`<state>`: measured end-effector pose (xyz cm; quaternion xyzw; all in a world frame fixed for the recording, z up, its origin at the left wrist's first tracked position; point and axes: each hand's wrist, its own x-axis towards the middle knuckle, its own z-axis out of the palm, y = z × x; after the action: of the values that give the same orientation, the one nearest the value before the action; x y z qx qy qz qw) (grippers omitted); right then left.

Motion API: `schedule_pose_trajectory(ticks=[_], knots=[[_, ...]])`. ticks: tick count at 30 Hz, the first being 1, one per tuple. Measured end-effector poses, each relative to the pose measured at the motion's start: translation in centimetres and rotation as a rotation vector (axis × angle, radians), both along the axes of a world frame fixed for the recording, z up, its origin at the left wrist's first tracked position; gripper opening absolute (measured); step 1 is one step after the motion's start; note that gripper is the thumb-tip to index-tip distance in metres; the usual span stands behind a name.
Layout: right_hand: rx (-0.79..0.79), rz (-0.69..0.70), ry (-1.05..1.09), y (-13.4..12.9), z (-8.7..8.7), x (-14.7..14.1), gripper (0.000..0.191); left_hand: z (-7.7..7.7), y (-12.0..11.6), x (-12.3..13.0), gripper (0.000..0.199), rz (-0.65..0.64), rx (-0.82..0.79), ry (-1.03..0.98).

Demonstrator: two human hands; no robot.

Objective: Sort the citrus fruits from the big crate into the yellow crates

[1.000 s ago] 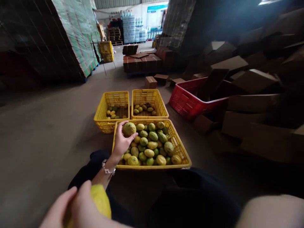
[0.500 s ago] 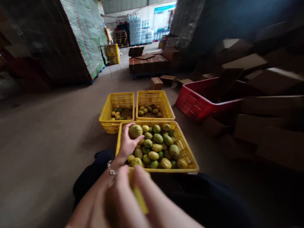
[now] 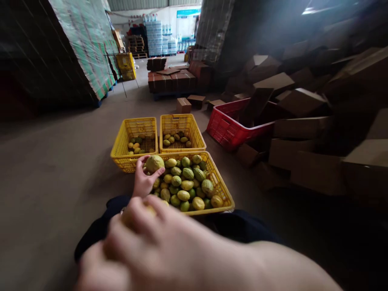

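Observation:
My left hand [image 3: 146,176] holds a large yellow-green fruit [image 3: 155,163] over the left back corner of the near yellow crate [image 3: 222,188]. Several green and yellow fruits [image 3: 188,173] fill much of that crate. Close to the camera, my right hand [image 3: 136,238] is large and blurred, its fingers curled round a yellowish fruit [image 3: 117,242] that is mostly hidden. It crosses in front of my left wrist.
Behind the near crate stand a left yellow crate [image 3: 119,139] and a right yellow crate [image 3: 198,135], each with several fruits. A red crate [image 3: 224,129] and piled cardboard boxes [image 3: 315,169] lie at the right. Wrapped stacks [image 3: 87,48] stand at the back left.
The view has turned right, so the crates appear further left. My right hand has moved up and left across the view, with its back now showing. My left hand still holds the large fruit.

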<state>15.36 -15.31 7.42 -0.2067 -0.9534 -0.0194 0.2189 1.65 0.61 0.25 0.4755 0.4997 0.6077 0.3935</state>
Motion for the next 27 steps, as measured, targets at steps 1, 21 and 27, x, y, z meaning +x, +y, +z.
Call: schedule_pose_trajectory(ticks=[1, 21, 27], knots=[[-0.095, 0.005, 0.073, 3.7, 1.8, 1.3, 0.05, 0.3, 0.0, -0.1, 0.064, -0.029, -0.012, -0.033], [-0.631, -0.565, 1.019, 14.3, -8.5, 7.3, 0.063, 0.4, -0.9, 1.8, 0.065, -0.33, -0.067, -0.124], [-0.907, -0.547, 1.148, 14.3, -7.3, 8.2, 0.073, 0.5, -0.3, 1.6, 0.076, -0.399, -0.303, -0.449]])
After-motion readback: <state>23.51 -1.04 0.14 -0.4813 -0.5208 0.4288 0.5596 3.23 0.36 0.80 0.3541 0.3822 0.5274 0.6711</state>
